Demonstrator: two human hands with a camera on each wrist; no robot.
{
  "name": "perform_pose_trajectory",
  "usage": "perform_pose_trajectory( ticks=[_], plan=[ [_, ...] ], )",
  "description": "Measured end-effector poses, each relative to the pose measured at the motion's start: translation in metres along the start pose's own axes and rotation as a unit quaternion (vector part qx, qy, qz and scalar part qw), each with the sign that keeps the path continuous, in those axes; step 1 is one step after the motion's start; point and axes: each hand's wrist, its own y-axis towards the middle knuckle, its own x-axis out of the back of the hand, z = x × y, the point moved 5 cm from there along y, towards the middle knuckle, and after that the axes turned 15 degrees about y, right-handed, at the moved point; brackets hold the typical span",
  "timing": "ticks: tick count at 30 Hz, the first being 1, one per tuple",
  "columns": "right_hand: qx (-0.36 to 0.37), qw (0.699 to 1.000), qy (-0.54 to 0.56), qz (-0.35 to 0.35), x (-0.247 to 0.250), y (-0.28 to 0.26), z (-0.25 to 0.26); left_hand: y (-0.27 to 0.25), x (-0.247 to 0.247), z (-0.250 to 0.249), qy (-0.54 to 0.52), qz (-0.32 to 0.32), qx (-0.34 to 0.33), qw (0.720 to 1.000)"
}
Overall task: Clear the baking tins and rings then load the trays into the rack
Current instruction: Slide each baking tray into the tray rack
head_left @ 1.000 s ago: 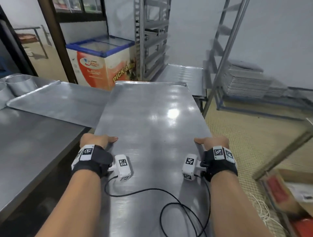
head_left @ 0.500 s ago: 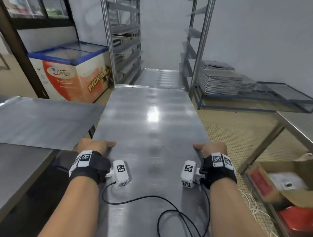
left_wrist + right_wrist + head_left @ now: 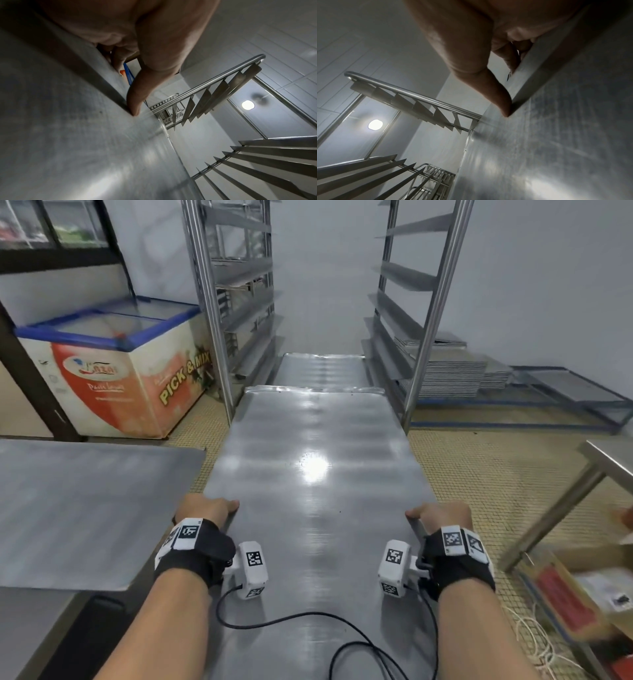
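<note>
Head view, tray (image 3: 318, 460) lengthwise toward rack (image 3: 424, 313), left hand (image 3: 205, 508), right hand (image 3: 442, 513) gripping its sides.

A chest freezer (image 3: 113, 364) with a blue-framed glass lid and "PICK & MIX" lettering stood on the tiled floor (image 3: 479, 474) at left, a cardboard box (image 3: 582, 594) lay under a steel table (image 3: 609, 453) at right, and a ceiling lamp (image 3: 248, 105) glowed overhead.

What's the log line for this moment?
phase: loading | tray: held level, facing rack | left hand: grips left edge | right hand: grips right edge
</note>
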Motion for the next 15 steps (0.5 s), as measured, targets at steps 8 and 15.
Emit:
perform_pose_trajectory(
  ticks=[8,15],
  plan=[
    [-0.005,0.999,0.029,0.012,-0.040,0.030,0.014,0.049,-0.013,-0.040,0.007,0.009,-0.024,1.000],
    [0.001,0.999,0.042,0.014,-0.079,0.079,0.047,0.089,-0.031,-0.102,-0.017,0.034,-0.031,0.999]
  ],
)
